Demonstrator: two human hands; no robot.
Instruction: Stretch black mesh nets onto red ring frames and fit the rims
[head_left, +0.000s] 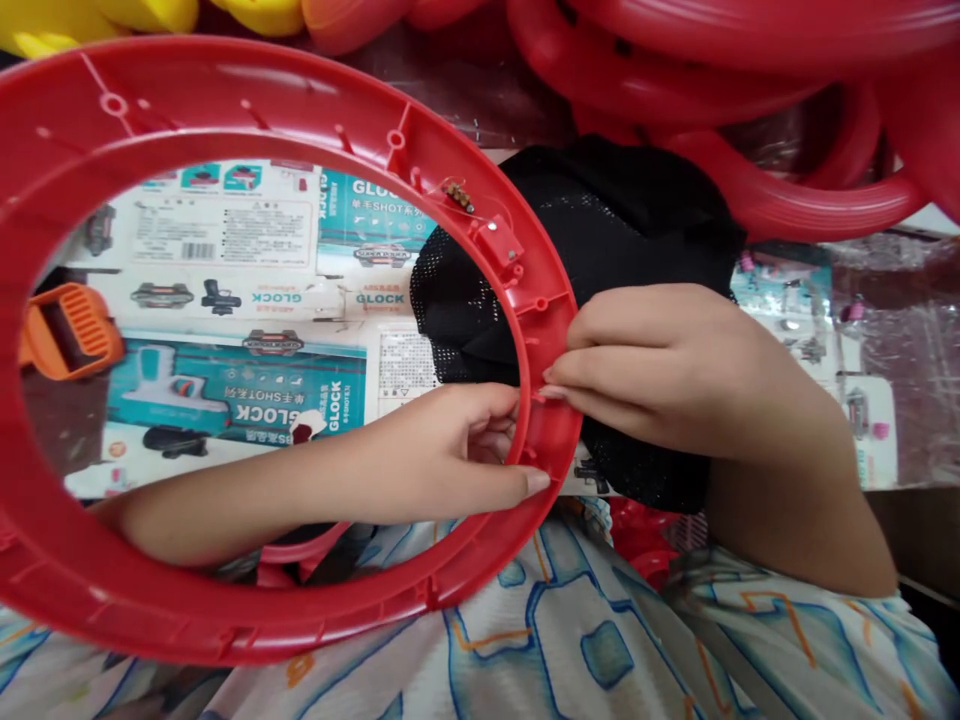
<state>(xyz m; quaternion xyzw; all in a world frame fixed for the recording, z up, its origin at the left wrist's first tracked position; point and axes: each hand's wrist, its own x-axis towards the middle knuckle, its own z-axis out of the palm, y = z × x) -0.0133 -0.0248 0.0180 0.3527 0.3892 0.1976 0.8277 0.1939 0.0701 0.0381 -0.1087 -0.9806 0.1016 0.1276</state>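
A large red plastic ring (247, 620), its ribbed hollow side facing up, is tilted in front of me. My left hand (480, 450) reaches through its opening and grips the right side, thumb in the channel and fingers curled beneath the inner edge. Across the outer rim, my right hand (652, 370) has its fingertips pinched together in the channel; whatever they hold, if anything, is hidden. Farther up the channel sits a small red block (498, 243) with thin wire by it. A little brownish coiled part (457, 196) lies just above that block.
Black perforated cloth (622, 230) lies beneath the ring's right side, over printed toy-box cardboard (270, 300). An orange plastic piece (75, 330) is at the left. More red curved parts (817, 190) are piled at the upper right, and yellow pieces (142, 15) at the upper left.
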